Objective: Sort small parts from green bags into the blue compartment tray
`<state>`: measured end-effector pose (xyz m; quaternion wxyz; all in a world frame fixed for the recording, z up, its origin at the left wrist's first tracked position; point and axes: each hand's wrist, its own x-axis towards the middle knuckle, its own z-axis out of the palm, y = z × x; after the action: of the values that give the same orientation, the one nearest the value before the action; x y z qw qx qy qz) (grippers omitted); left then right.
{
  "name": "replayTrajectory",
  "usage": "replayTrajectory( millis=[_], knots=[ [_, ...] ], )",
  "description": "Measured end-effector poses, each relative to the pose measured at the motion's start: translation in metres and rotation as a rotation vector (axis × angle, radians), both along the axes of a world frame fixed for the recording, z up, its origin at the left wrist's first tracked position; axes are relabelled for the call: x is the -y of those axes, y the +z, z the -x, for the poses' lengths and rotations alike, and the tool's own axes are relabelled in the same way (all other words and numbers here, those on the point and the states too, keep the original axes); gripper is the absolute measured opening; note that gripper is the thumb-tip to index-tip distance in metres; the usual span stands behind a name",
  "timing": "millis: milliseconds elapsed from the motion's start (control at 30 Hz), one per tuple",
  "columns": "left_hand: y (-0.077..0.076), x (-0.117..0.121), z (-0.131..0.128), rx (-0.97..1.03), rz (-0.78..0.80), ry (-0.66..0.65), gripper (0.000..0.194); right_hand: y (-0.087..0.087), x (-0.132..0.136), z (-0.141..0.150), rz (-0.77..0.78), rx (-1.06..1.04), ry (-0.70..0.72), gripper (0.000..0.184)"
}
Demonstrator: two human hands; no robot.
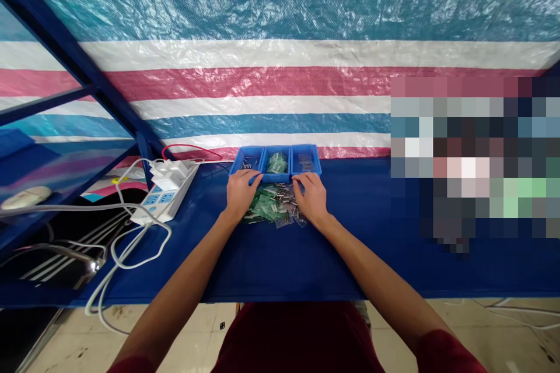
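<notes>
Three small blue bins [290, 177] stand side by side by the striped sheet. The left one holds thin metal pieces [249, 162], the middle one green-tinted packets [277, 162], and the right one greyish pieces [305, 161]. In front lies a mixed pile of green packets [265, 204], metal pieces and clear bags [285, 220]. My left hand [240, 192] is at the left bin's front edge, with fingers bent and thumb near the fingertips. At the right bin's front edge my right hand [312, 195] is curled likewise. Whatever lies between the fingertips is too small to make out.
A white power strip [163, 201] with plugged-in adapters and looping white cables [118, 245] lies on the blue table [280, 268] at left. A blue metal frame [83, 70] rises there. A pixelated area covers the right side. Behind hangs the striped sheet [262, 81].
</notes>
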<state>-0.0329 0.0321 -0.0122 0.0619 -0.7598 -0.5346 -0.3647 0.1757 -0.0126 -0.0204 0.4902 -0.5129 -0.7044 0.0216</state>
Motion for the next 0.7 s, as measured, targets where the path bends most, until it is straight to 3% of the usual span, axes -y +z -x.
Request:
replayTrajectory(
  millis=[200, 367, 700],
  knots=[
    [-0.004, -0.003, 0.0, -0.037, 0.045, 0.008, 0.023, -0.004, -0.003, 0.0, 0.107, 0.07, -0.033, 0.024],
    [-0.007, -0.006, 0.005, -0.006, 0.085, -0.081, 0.027, -0.007, -0.002, 0.002, 0.177, 0.187, -0.141, 0.038],
    [-0.011, -0.011, 0.014, 0.119, 0.088, -0.171, 0.039, -0.009, -0.004, 0.0, 0.227, 0.204, -0.125, 0.036]
  ],
)
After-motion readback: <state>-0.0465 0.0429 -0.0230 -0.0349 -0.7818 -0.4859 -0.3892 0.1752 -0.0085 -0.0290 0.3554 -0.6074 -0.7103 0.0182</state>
